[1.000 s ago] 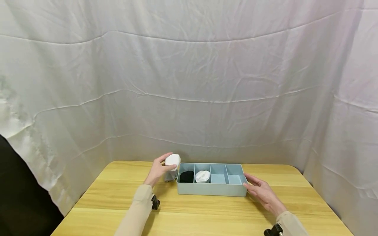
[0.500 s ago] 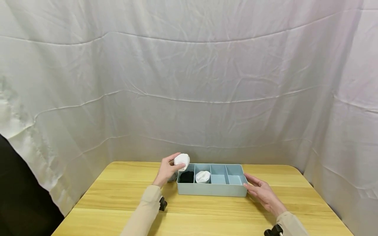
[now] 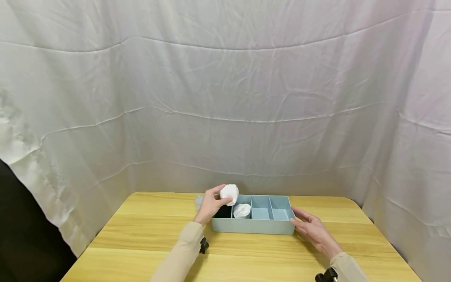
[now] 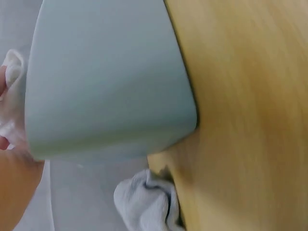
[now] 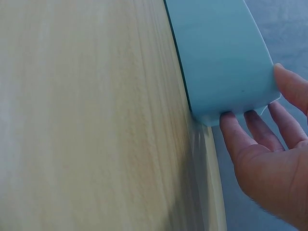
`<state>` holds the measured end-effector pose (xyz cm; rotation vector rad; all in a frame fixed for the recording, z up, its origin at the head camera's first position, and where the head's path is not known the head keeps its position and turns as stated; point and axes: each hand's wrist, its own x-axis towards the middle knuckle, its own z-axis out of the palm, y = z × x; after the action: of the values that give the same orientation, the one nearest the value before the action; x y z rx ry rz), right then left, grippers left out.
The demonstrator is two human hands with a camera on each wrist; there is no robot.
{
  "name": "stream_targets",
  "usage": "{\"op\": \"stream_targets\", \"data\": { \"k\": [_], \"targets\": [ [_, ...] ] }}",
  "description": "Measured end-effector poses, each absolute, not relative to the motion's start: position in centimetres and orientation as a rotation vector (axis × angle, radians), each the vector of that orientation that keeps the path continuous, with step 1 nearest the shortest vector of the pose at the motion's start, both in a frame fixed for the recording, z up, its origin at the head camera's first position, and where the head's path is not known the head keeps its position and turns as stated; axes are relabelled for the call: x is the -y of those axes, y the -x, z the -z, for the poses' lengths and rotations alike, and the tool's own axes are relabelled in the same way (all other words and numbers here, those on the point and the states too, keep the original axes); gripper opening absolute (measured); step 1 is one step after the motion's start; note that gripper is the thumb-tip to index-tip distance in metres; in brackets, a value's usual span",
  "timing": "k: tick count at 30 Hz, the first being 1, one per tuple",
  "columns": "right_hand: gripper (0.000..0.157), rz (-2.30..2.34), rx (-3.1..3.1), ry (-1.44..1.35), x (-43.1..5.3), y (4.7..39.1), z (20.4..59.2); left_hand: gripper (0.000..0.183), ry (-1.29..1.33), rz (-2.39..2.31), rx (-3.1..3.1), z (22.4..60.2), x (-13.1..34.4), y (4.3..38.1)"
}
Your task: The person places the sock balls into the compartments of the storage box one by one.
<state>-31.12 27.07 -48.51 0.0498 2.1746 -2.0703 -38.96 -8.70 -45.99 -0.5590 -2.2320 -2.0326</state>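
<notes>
My left hand (image 3: pixel 211 203) pinches a rolled-up white sock (image 3: pixel 230 194) between thumb and fingers, held above the left half of a light blue divided box (image 3: pixel 251 226). A black rolled sock (image 3: pixel 222 212) lies in the leftmost compartment, partly hidden by that hand. Another white rolled sock (image 3: pixel 242 210) sits in the second compartment. At the box's far end, my right hand (image 3: pixel 315 233) touches the right wall with relaxed fingers; in the right wrist view its thumb (image 5: pixel 291 86) lies at the rim and its fingertips (image 5: pixel 228 118) rest against the end wall.
A grey sock (image 4: pixel 144 202) lies on the wooden table (image 3: pixel 253 258) just past the box's left end, partly behind my left hand in the head view. Two compartments on the right (image 3: pixel 280 213) show bare floors. A pale curtain (image 3: pixel 246 137) hangs behind the table.
My left hand has carried the white sock rightward, from beside the box's left end to over its left compartments. The right hand and the box have stayed put.
</notes>
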Motion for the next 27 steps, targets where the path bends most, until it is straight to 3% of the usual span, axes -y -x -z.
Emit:
{"op": "stream_targets", "data": {
  "k": [27],
  "targets": [
    [0.069, 2.081, -2.174, -0.055, -27.6, 31.2, 48.7, 0.060, 0.694, 1.964, 2.241, 46.6, 3.0, 37.9]
  ]
}}
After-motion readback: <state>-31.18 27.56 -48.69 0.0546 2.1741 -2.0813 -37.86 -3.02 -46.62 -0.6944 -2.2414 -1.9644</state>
